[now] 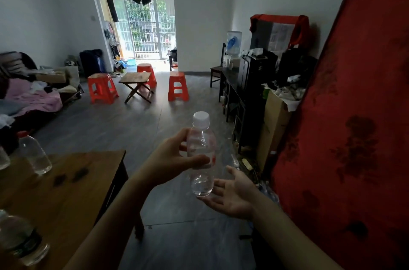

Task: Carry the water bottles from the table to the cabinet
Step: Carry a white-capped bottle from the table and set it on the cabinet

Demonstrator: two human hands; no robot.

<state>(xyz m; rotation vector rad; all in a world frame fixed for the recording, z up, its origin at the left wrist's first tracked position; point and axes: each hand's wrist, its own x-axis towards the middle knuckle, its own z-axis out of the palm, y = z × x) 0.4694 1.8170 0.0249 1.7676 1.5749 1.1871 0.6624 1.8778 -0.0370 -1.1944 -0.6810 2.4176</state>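
My left hand (174, 159) grips a clear water bottle (201, 172) with a white cap around its middle, held upright over the floor. Just below and to the right, my right hand (232, 194) is open, palm up, its fingers close under the bottle's base. A brown wooden table (73, 185) stands at the lower left. A red-capped bottle (35, 154) stands on its far edge, and another clear bottle (20, 241) sits at the bottom left corner. A dark low cabinet (234, 97) runs along the right wall.
A red patterned panel (354, 125) fills the right side. Cardboard boxes and clutter (276, 119) sit before the cabinet. Red stools (178, 86) and a small folding table (137, 83) stand mid-room. A sofa with clothes (28, 97) is at left.
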